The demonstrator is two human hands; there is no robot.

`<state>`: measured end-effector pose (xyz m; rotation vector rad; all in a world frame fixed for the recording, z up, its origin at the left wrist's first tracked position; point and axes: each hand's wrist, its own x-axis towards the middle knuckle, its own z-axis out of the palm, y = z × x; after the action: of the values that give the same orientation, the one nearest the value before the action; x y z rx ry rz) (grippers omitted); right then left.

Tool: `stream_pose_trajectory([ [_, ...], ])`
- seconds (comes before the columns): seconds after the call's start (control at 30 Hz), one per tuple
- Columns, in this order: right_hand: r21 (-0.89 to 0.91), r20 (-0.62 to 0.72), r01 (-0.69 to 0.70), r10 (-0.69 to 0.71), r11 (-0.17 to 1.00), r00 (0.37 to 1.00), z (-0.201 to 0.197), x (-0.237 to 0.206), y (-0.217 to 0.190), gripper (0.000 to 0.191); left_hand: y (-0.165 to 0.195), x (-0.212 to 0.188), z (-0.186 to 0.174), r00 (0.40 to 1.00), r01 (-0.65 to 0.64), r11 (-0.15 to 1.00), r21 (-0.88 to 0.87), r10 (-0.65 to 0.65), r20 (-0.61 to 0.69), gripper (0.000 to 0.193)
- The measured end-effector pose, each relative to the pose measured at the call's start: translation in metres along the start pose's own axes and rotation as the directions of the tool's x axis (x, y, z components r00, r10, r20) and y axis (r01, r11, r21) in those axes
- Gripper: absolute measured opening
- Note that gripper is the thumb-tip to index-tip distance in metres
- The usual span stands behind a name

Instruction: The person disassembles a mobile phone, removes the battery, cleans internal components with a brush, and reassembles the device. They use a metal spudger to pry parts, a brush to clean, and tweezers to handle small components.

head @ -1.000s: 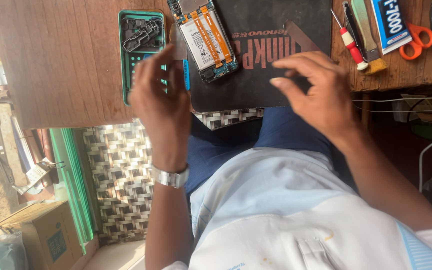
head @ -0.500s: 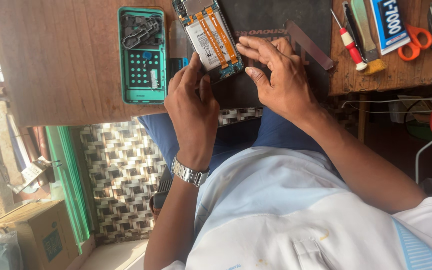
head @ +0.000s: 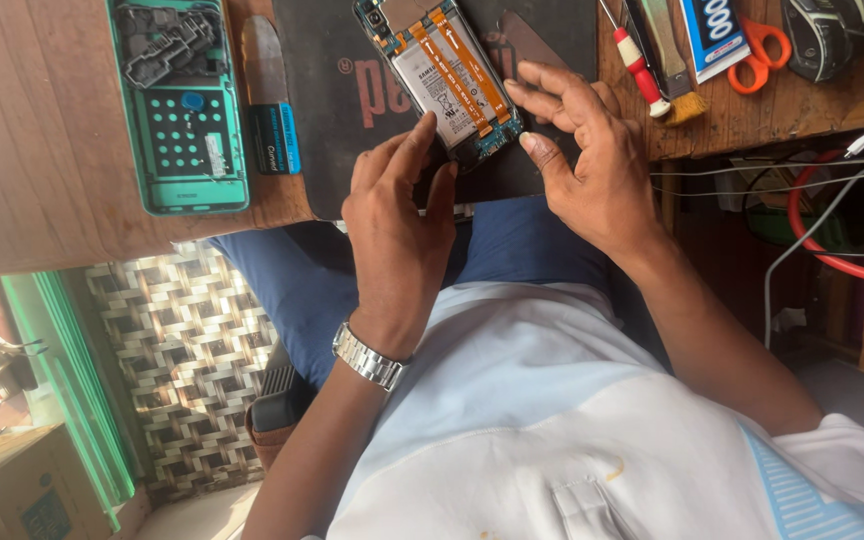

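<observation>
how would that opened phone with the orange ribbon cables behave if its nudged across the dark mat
The opened phone with orange ribbon cables lies flat, so it would probably slide, not roll. Its bared parts look fragile. The dark mat may grip it somewhat.

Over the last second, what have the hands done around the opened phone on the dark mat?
The left hand left the green phone back cover and moved right to the opened phone with orange ribbon cables, fingertips now at its near edge. The right hand slid left to the phone's near corner. Cover, dark mat and red-handled screwdriver stayed put.
</observation>
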<state>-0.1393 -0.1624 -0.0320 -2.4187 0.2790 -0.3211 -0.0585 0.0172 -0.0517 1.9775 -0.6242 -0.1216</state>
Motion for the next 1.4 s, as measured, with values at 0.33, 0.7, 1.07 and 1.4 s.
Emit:
stream_pose_trajectory([
  [0.33, 0.021, 0.034, -0.007, 0.006, 1.0, 0.999, -0.001, -0.009, 0.002, 0.054, -0.007, -0.001, -0.005, 0.995, 0.051, 0.997, -0.059, -0.046, 0.084, 0.058],
  [0.7, -0.103, 0.002, -0.047, 0.047, 0.994, 0.999, -0.001, -0.017, 0.002, 0.045, -0.013, 0.0, -0.011, 0.986, -0.043, 0.999, 0.026, 0.038, 0.161, 0.062],
  [1.07, -0.168, -0.03, 0.079, -0.086, 0.983, 0.996, -0.009, -0.013, 0.017, 0.037, -0.013, 0.001, -0.008, 0.986, -0.083, 0.996, 0.024, 0.079, 0.15, 0.048],
  [1.4, -0.213, -0.055, 0.054, -0.067, 0.976, 0.996, 0.006, -0.022, 0.015, 0.065, -0.016, 0.002, -0.005, 0.988, -0.104, 0.994, 0.022, 0.101, 0.117, 0.052],
])
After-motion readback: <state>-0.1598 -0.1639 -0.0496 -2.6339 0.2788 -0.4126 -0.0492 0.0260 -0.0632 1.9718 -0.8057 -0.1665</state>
